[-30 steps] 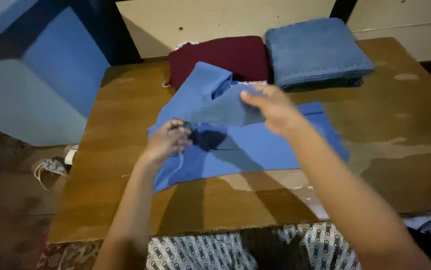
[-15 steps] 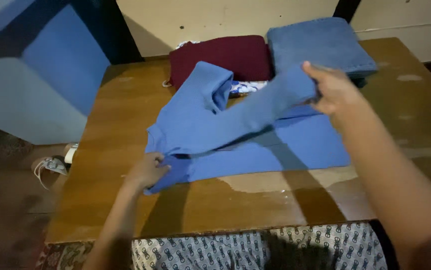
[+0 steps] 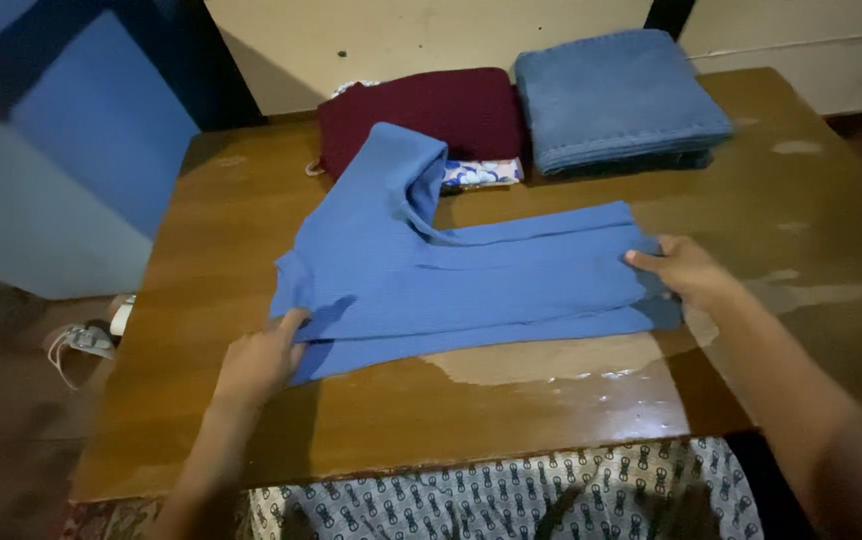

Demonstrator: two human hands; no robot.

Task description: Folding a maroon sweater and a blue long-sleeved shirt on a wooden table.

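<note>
Since half a second ago, the long blue part of the blue garment [image 3: 451, 275] has been brought down from mid-air and is now laid flat across the lower half of the cloth, and the right hand [image 3: 679, 270] has dropped from up near the folded stack to the garment's right end. The left hand [image 3: 259, 362] has hardly shifted and is kept at the lower left corner.

The garment is spread in the middle of the wooden table [image 3: 811, 240], with one sleeve folded up and pointing toward the far edge. The right end of the cloth is pinched by the right hand, the thumb seen on top and the fingers curled at the edge. The left corner is pressed by the left hand, whose fingers are bent onto the fabric; whether the cloth is truly gripped there cannot be told.

Behind the garment, a folded dark red cloth [image 3: 421, 110] is set at the far edge, with a patterned white and blue piece [image 3: 481, 174] seen just under its near side. Beside it to the right, a folded grey-blue towel [image 3: 616, 95] is stacked. A worn pale patch [image 3: 551, 360] is seen on the tabletop just below the garment. At the near edge, a patterned printed fabric [image 3: 471, 495] is seen.
</note>
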